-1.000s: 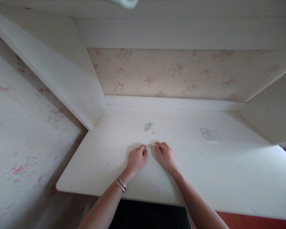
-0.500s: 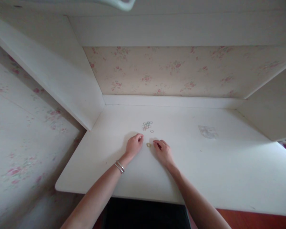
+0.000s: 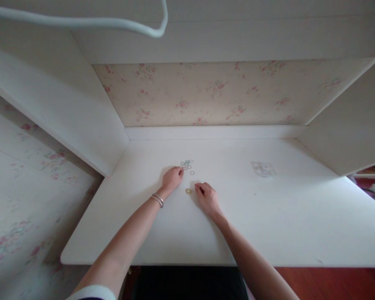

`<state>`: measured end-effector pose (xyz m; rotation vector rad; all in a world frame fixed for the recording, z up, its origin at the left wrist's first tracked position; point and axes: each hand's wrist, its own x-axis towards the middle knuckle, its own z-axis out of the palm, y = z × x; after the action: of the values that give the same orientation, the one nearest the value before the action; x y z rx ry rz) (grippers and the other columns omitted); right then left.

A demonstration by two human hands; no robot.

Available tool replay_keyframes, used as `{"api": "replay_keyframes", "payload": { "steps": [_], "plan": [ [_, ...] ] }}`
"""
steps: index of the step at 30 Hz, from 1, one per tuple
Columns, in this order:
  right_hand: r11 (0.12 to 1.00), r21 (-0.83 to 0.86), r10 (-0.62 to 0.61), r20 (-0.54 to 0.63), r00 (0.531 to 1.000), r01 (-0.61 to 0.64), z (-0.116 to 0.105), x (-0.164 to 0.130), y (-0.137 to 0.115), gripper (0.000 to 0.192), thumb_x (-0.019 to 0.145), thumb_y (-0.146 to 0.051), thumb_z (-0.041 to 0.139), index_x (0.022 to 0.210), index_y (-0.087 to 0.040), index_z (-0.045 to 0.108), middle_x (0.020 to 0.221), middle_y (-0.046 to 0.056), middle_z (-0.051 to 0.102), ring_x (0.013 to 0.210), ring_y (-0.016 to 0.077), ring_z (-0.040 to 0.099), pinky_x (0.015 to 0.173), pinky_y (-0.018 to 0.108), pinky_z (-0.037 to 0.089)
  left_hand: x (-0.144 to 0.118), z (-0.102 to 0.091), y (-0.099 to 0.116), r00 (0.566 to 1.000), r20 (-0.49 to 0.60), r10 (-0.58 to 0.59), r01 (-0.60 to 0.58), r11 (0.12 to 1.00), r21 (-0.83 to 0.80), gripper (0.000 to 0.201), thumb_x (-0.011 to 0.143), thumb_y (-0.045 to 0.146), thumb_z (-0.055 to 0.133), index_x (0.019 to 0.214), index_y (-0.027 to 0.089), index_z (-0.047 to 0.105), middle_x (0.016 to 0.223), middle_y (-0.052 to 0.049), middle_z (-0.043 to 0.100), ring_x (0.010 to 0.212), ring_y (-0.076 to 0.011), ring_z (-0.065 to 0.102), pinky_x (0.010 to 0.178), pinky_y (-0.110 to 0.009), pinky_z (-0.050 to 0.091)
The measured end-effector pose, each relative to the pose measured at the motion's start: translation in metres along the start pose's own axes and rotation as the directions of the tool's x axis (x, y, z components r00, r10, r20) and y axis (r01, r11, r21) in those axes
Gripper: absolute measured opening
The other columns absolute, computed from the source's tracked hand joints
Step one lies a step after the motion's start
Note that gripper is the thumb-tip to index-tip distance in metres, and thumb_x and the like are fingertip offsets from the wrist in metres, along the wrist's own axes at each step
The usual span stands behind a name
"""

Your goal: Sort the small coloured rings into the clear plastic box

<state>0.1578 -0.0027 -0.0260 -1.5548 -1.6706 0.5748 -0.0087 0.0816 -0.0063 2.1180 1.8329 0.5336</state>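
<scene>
1. Fingertips of the left hand (image 3: 172, 178) are curled down at the near-left edge of the heap of small rings (image 3: 186, 164). Whether they already pinch one I cannot tell, as the rings are tiny and the knuckles hide the tips.
2. To do this well, I would say take one ring from the heap's edge with thumb and forefinger. A light touch should keep the others from scattering across the white desk (image 3: 268, 225).
3. The right hand (image 3: 207, 198) lies loosely curled on the desk and appears to hold nothing. Its fingertips sit just right of a single yellowish ring (image 3: 188, 191), near it, though contact is unclear.
4. That lone ring sits between the two hands, nearer than the heap. Keeping the right hand quiet beside it seems wise.
5. Far to the right of both hands lies a clear plastic bag (image 3: 263, 169), flat and untouched.
6. Compared with a second ago, the left hand has left the yellowish ring and gone forward to the heap. The right hand has barely shifted.
</scene>
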Motion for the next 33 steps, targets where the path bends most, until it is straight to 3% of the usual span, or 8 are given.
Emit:
{"api": "replay_keyframes", "payload": {
  "steps": [9,14,17,22,29,33],
  "plan": [
    [1.000,-0.003,0.001,-0.004,1.000,-0.001,-0.001,0.000,0.000,0.029,0.089,-0.032,0.041,0.089,-0.022,0.067,0.082,0.003,0.063,0.073,0.0136,0.057,0.068,0.024,0.040,-0.007,-0.005,-0.004,0.993,-0.079,0.083,-0.089,0.993,-0.072,0.019,0.088,0.025,0.048,0.089,0.019,0.066,0.088,-0.005,0.066,0.079,-0.0142,0.059,0.073,-0.023,0.042],
    [1.000,0.003,0.016,0.025,1.000,-0.016,-0.004,-0.001,-0.004,0.031,0.088,-0.034,0.040,0.088,-0.021,0.068,0.081,0.004,0.063,0.071,0.0138,0.058,0.068,0.025,0.041,-0.036,-0.016,-0.007,0.976,-0.143,0.162,-0.183,0.972,-0.147,0.020,0.089,0.026,0.047,0.090,0.018,0.066,0.086,-0.004,0.064,0.077,-0.0130,0.057,0.072,-0.023,0.043],
    [1.000,-0.005,0.015,0.041,0.999,-0.015,-0.005,-0.003,-0.005,0.032,0.088,-0.035,0.040,0.089,-0.021,0.069,0.082,0.004,0.064,0.072,0.0141,0.058,0.068,0.025,0.042,-0.064,-0.021,-0.008,0.976,-0.102,0.194,-0.208,0.966,-0.151,0.022,0.091,0.029,0.045,0.093,0.021,0.066,0.090,-0.003,0.064,0.078,-0.0125,0.058,0.073,-0.023,0.044],
    [1.000,-0.013,0.012,0.043,0.999,-0.012,-0.004,-0.006,-0.005,0.031,0.088,-0.037,0.041,0.090,-0.021,0.068,0.084,0.004,0.065,0.070,0.0139,0.058,0.069,0.025,0.042,-0.102,-0.019,-0.005,0.989,-0.013,0.146,-0.147,0.987,-0.070,0.027,0.093,0.033,0.040,0.100,0.027,0.066,0.094,-0.002,0.064,0.082,-0.0128,0.060,0.075,-0.022,0.044],
    [0.999,-0.020,0.026,0.045,0.999,-0.026,-0.001,-0.008,-0.004,0.033,0.088,-0.039,0.041,0.090,-0.021,0.069,0.083,0.005,0.066,0.070,0.0149,0.058,0.066,0.026,0.043,-0.107,-0.014,0.001,0.994,0.057,0.091,-0.090,0.996,-0.011,0.028,0.094,0.031,0.040,0.104,0.030,0.066,0.094,-0.003,0.067,0.086,-0.0148,0.061,0.073,-0.023,0.044],
    [0.995,-0.067,0.083,0.117,0.990,-0.076,-0.001,0.020,-0.007,0.029,0.085,-0.034,0.043,0.089,-0.021,0.070,0.087,0.003,0.068,0.074,0.0150,0.061,0.068,0.026,0.045,-0.108,-0.015,0.002,0.993,0.066,0.102,-0.104,0.994,0.026,0.029,0.094,0.031,0.039,0.108,0.031,0.064,0.094,-0.002,0.067,0.083,-0.0153,0.061,0.071,-0.024,0.044]
  ]
}}
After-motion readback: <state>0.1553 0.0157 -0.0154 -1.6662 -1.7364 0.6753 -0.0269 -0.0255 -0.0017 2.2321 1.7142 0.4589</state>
